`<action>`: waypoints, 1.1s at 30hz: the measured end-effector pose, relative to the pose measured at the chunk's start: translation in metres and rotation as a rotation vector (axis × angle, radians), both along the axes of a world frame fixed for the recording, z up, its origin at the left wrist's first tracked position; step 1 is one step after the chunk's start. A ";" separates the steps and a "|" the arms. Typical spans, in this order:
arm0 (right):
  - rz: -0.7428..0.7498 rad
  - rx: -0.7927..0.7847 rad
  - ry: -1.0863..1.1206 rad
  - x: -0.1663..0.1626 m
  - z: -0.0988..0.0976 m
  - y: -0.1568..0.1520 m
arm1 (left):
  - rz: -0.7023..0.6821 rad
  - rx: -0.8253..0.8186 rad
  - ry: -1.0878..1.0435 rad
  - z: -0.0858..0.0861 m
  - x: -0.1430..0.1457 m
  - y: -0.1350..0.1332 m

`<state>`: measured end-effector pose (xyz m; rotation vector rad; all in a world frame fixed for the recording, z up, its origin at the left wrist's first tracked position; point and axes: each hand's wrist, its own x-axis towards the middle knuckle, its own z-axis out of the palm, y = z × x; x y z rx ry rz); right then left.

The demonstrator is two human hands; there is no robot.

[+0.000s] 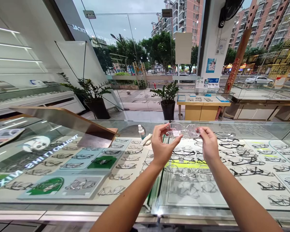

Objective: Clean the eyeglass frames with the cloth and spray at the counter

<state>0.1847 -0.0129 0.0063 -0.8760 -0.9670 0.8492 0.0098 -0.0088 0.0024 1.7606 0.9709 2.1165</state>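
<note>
Above the glass counter I hold up a pair of clear-framed eyeglasses (193, 131) with both hands. My left hand (163, 143) grips its left side, fingers at the back and thumb stretched toward the lens. A small printed sticker or tag shows at the left lens. At the other end, the thumb and fingers of my right hand (209, 141) pinch the frame's right side. Just left of my left hand a small white spray bottle (141, 132) stands on the counter, with a pale folded cloth (147, 140) beside it.
Under the glass counter top (183, 199) lie rows of eyeglasses (248, 170). A tilted wooden-edged board (62, 119) stands on the left. Beyond the counter are potted plants (168, 96), a glass door front and a wooden display cabinet (203, 109).
</note>
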 end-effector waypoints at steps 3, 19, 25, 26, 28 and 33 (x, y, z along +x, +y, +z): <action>0.008 -0.028 0.038 0.000 -0.001 0.002 | 0.031 0.012 0.035 -0.001 0.001 -0.001; -0.025 -0.056 0.024 0.001 -0.002 0.002 | 0.003 0.005 0.043 -0.003 0.001 0.002; 0.153 -0.060 0.154 0.009 0.000 0.004 | -0.140 -0.201 -0.135 0.000 0.002 0.005; 0.199 -0.060 0.153 0.010 0.000 0.005 | -0.195 -0.260 -0.182 0.000 0.001 0.008; 0.239 -0.037 0.070 0.010 0.002 0.004 | -0.314 -0.364 -0.262 0.000 -0.001 0.014; 0.203 0.174 -0.313 0.003 0.005 -0.006 | -0.731 -0.677 -0.400 0.001 -0.007 0.023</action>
